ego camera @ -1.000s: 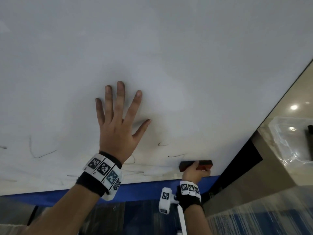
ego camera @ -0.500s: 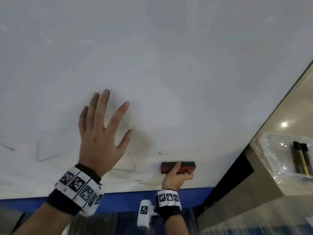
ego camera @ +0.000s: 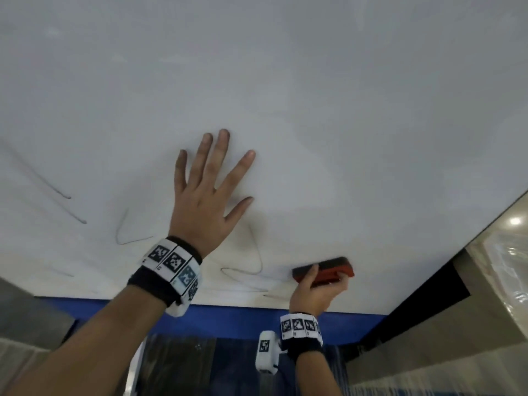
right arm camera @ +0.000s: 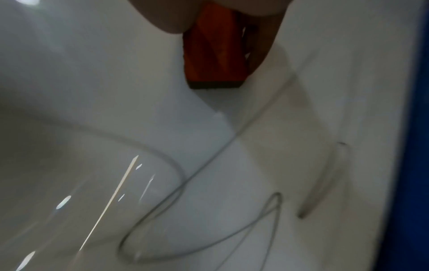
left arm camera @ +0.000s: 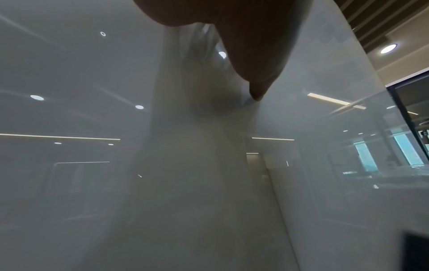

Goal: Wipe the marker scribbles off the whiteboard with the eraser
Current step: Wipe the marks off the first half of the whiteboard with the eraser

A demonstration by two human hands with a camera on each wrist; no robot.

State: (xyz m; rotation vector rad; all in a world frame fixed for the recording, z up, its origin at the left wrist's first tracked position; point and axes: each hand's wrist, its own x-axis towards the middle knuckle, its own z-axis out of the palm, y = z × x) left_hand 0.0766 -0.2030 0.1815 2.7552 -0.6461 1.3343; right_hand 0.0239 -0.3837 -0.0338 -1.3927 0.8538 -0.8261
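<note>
Leftward slides the eraser (ego camera: 323, 271), gripped by the right hand (ego camera: 313, 292); left hand (ego camera: 205, 201) splayed flat at ten o'clock; scribbles (ego camera: 243, 270) may smear under light pressure.

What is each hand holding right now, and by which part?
The right hand grips the red block eraser by its long sides. The left hand holds nothing, flat on the glossy whiteboard.

Eraser (ego camera: 324, 271) lower, scribbles (ego camera: 243, 270) fainter.
</note>
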